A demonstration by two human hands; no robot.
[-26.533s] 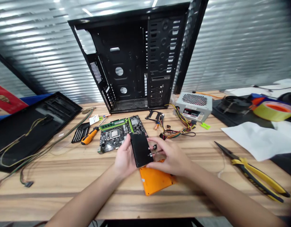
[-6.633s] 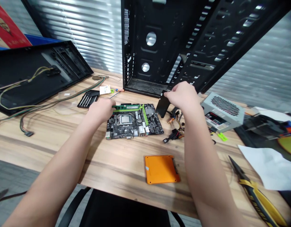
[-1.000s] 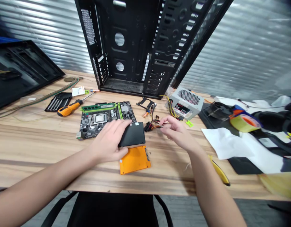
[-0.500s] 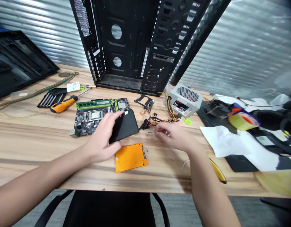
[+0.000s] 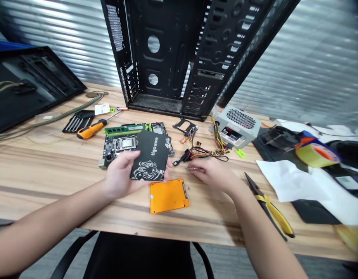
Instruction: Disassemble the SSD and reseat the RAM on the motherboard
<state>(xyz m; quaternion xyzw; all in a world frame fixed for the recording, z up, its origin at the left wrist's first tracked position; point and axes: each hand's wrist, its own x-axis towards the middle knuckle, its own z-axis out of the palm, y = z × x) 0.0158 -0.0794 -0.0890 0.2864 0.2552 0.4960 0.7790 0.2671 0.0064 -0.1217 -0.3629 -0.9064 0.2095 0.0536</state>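
- The left hand [image 5: 119, 176] is gripping the black tigo SSD [image 5: 151, 155], with the palm lying beneath, the thumb resting along the left edge and fingertips curling round the right edge.
- The drive is showing its tiger-printed face upward; its far end is overlapping the motherboard [image 5: 127, 143] in this view, and its near edge is sitting just above the orange SSD [image 5: 168, 195].
- By its look, the black drive is likely offering a light, stiff, flat body; its smooth face may be inviting slips, so its long side edges are giving the safest hold.
- Any connector on it is not showing, but such contacts would be calling for gentle handling.
- The right hand [image 5: 210, 172] is pinching a thin metal piece [image 5: 192, 168] between thumb and fingers, to the right of the drive and apart from it.
- That sliver is probably feeling hard, light and easily dropped; its tip is pointing left, towards the drive, and the fingers are covering the rest.
- The cable bundle [image 5: 206, 153] is lying just beyond the right hand.
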